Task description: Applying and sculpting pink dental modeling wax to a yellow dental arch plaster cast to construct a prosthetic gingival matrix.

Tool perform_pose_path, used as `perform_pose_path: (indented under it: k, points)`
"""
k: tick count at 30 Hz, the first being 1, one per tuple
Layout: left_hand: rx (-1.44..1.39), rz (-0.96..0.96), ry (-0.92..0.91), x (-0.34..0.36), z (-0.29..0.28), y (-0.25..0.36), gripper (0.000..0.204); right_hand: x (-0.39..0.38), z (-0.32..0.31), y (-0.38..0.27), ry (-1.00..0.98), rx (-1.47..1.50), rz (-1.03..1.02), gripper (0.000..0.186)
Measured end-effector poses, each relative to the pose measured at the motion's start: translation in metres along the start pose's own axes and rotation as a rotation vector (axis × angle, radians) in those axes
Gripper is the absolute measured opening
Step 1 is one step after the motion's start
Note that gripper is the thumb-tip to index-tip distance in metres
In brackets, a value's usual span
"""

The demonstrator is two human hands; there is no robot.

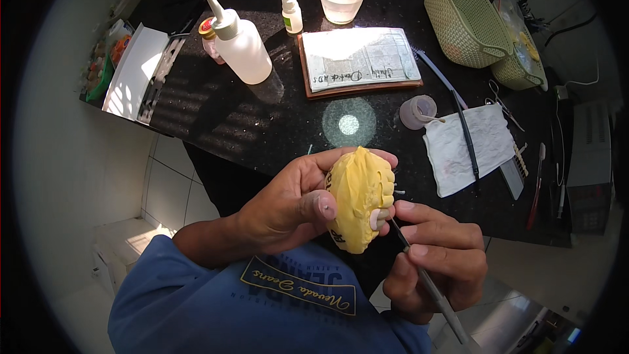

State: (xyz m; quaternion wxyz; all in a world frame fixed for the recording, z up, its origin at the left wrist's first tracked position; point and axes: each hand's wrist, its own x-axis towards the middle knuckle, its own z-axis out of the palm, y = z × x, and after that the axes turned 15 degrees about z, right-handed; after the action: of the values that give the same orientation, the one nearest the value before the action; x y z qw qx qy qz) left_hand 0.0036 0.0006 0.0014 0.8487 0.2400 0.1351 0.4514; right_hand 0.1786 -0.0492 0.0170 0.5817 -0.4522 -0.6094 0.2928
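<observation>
In front of my chest, my left hand is wrapped round a yellow dental cast. Its row of teeth faces right, and dark lettering shows on its base. Low on the tooth side sits a small pinkish-white piece beside greyish teeth. My right hand pinches a slim carving tool with a grey metal handle, like a pen. The tool's dark, thin end reaches up to the cast's lower right edge, next to the pale piece. Whether the tip touches it I cannot tell.
On the dark speckled table stand a white squeeze bottle, a dropper bottle, a glass of cloudy liquid and a covered book. To the right are woven baskets, a small cup, and a white cloth under a black tool.
</observation>
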Motion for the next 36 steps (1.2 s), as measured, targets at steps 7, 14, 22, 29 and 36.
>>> perform_pose_path:
  k: [7, 14, 22, 29, 36]
  points:
    - [0.140, 0.017, 0.035, 0.002, -0.001, -0.003, 0.111, 0.001, -0.006, -0.001, -0.055, 0.033, 0.032, 0.021]
    - [-0.025, -0.010, -0.048, 0.001, -0.007, -0.002, 0.097, -0.003, -0.018, 0.002, -0.032, 0.027, 0.129, 0.027]
    - [0.133, 0.015, 0.061, 0.001, 0.003, -0.004, 0.112, -0.006, -0.009, 0.005, -0.051, 0.228, 0.146, 0.026]
    - [0.187, 0.020, 0.018, 0.002, 0.000, 0.000, 0.107, 0.000, -0.007, 0.007, -0.096, 0.178, 0.066, 0.032]
    - [0.100, 0.028, 0.022, 0.001, -0.003, -0.001, 0.101, 0.003, -0.005, 0.008, -0.096, 0.162, 0.040, 0.032]
